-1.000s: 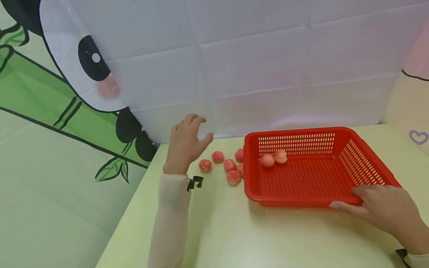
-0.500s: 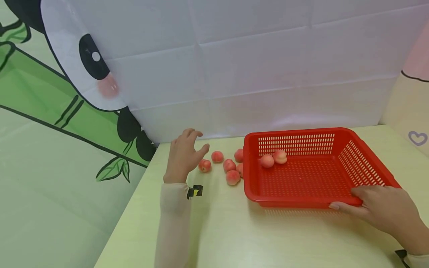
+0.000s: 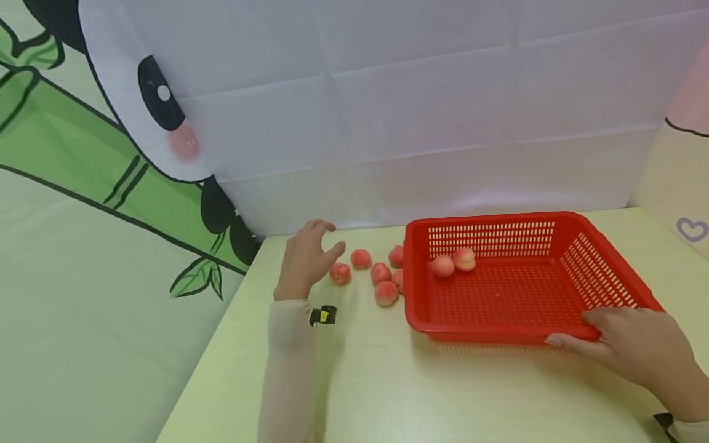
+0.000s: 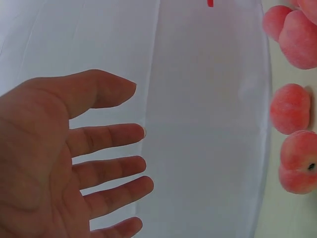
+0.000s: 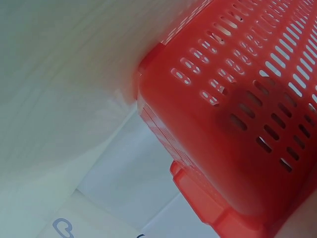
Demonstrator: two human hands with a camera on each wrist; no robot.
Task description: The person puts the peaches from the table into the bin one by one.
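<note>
Peaches lie loose on the table (image 3: 354, 381) near its far edge, and the step in hand is judged to be the reach for one of them. At far left, the table's left edge runs just beside the sleeve (image 3: 288, 363), so room for the elbow on that side looks short. The left hand (image 3: 306, 258) hovers with fingers spread and relaxed, holding nothing; the wrist view shows the bare palm and no contact. Just to its right sits the nearest peach (image 3: 340, 272), then a second peach (image 3: 360, 258), then three more (image 3: 385, 293) close against the left wall of the red basket (image 3: 609, 283). The next move probably calls for lowering the fingers around the nearest peach without nudging it toward the backdrop (image 3: 421, 111), which closes off the far edge. Two peaches (image 3: 453, 263) rest in the basket's far left corner; the rest of its floor is open room. At right, the right hand (image 3: 637, 344) grips the basket's near right corner, thumb along the rim.
</note>
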